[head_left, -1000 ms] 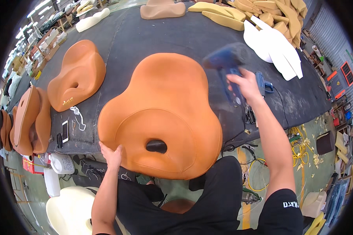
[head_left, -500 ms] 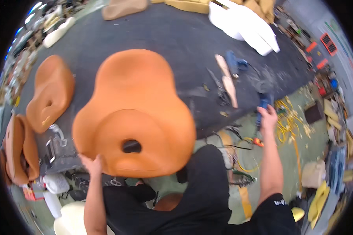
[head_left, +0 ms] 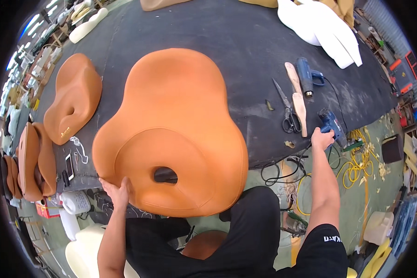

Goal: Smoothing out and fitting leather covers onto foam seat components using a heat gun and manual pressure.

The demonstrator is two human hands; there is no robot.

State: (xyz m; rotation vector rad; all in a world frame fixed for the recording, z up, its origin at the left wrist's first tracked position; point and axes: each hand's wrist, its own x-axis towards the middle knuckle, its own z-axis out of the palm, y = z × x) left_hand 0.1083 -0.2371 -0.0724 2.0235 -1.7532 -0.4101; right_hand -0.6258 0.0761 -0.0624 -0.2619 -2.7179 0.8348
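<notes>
A large orange-brown padded seat cushion [head_left: 176,111] with an oval hole near its front lies before me, its front edge overhanging the table by my lap. My left hand [head_left: 117,192] grips its front left edge, thumb on top and the other fingers partly hidden. At the table's right edge my right hand [head_left: 323,139] is closed round the handle of a blue heat gun [head_left: 332,126]. Left of that hand lie black-handled scissors [head_left: 288,116] and two wooden paddle-like tools [head_left: 300,111]. A second blue heat gun [head_left: 306,76] rests beside them.
Smaller brown cushions [head_left: 76,99] stand at the left, near a phone [head_left: 69,167] and a white cable [head_left: 81,149]. White shaped pieces [head_left: 322,32] lie at the far right of the dark table [head_left: 250,41]. A yellow hose [head_left: 356,162] coils on the floor.
My right hand has closed on the heat gun's handle, and the gun is turned differently. The view has shifted, so the table things appear displaced. My left hand stays on the cushion.
</notes>
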